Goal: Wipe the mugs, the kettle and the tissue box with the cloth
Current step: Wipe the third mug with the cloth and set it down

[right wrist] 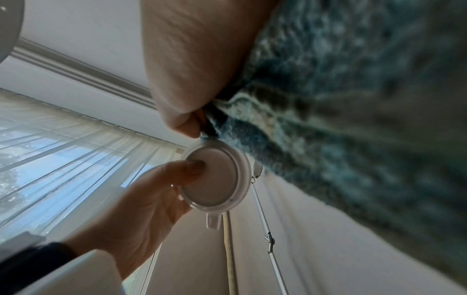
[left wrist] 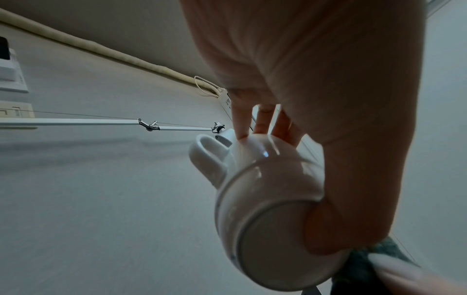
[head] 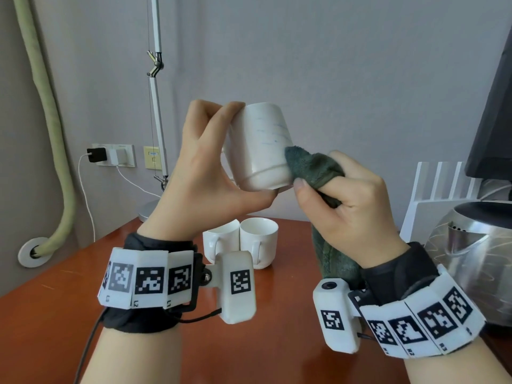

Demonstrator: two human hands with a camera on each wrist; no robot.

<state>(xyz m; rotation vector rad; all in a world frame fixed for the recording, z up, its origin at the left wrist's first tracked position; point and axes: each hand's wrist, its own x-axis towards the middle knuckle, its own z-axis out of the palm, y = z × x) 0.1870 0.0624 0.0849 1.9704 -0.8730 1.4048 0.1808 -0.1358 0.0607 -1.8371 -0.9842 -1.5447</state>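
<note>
The left hand [head: 205, 173] holds a white mug [head: 260, 145] up in the air above the wooden table [head: 55, 300], tilted so that its base faces the person and its mouth points away. The fingers curl over the far rim and the thumb presses on the base, so the mug is clamped end to end; the left wrist view shows its handle [left wrist: 207, 157] sticking out to the side, free of the fingers. What is inside this mug cannot be seen.

The right hand [head: 352, 200] is closed round a dark green cloth [head: 313, 167], wrapped over the forefinger and bunched in the fist, with the loose end hanging down past the wrist. The cloth's tip touches the mug's side wall near the base edge.

Below the raised mug, two more white mugs stand upright on the table, touching each other — the left mug [head: 220, 239] partly hidden by the left wrist band, the right mug [head: 259, 239] with its handle toward the person. The right one's inside looks bare white; the left one's inside is hardly visible.

Right of the raised mug, a shiny metal kettle [head: 471, 245] sits near the table's right edge, with a white slatted rack [head: 440, 189] behind it. Left of the raised mug, a desk lamp's stem [head: 156, 106] rises against the wall. The bare tabletop lies below and left of the raised mug, running out to the table's left edge.
</note>
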